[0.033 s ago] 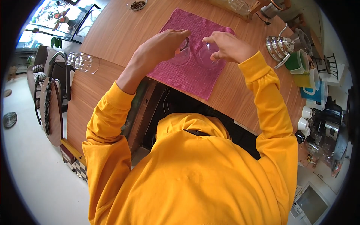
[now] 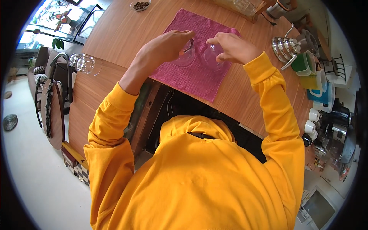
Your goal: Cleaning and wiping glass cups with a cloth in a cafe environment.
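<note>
A pink cloth (image 2: pixel 203 84) lies on the wooden table, with two clear glasses close together over it. My left hand (image 2: pixel 166 45) is curled round the upper part of the left glass (image 2: pixel 185 60), its fingers partly hidden behind the hand. Thumb and fingers of my right hand (image 2: pixel 233 47) close on the top of the right glass (image 2: pixel 212 60). Both glasses look see-through, with the pink showing through them. Whether their bases rest on the cloth I cannot tell.
Several clear glasses (image 2: pixel 85 63) stand at the table's left edge. A small dish (image 2: pixel 140 5) of brown bits is at the far side. To the right are a ridged metal kettle (image 2: pixel 284 48), coloured plastic pitchers (image 2: pixel 305 64) and white cups (image 2: pixel 311 125). An opening lies below the near table edge.
</note>
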The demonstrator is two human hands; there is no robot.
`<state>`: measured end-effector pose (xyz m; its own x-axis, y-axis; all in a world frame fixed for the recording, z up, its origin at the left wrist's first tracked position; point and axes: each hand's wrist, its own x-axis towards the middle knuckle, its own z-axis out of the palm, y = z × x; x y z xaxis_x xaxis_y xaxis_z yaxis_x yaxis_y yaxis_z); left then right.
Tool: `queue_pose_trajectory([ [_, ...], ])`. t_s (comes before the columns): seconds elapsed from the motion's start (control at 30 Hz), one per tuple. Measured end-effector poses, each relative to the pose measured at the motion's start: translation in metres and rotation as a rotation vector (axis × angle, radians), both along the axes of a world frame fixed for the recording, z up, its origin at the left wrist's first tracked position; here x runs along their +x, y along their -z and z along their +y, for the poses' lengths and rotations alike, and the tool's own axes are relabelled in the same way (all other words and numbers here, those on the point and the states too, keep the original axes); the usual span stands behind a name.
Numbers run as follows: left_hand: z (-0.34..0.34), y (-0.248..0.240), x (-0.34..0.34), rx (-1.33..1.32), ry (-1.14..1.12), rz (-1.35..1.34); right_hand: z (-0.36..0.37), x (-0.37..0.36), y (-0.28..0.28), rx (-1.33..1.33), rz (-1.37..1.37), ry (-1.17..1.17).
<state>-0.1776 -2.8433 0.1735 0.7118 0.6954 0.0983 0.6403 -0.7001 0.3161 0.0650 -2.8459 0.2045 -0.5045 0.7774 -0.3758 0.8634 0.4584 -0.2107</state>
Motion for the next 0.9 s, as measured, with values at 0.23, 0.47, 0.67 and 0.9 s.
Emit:
queue_pose_trajectory([
  [0.23,-0.004,-0.025,0.013,-0.012,-0.226,0.136,-0.024,-0.011,0.013,0.391,0.064,0.118],
  [0.47,0.002,-0.016,0.014,-0.197,-0.208,0.274,-0.021,-0.021,-0.005,0.132,-0.014,0.278],
  [0.67,0.01,-0.021,0.016,-0.219,-0.09,0.342,-0.015,-0.008,0.003,0.113,-0.025,0.163],
  [0.9,0.012,-0.021,0.009,-0.258,0.038,0.23,-0.012,0.007,0.008,0.148,0.106,0.048],
])
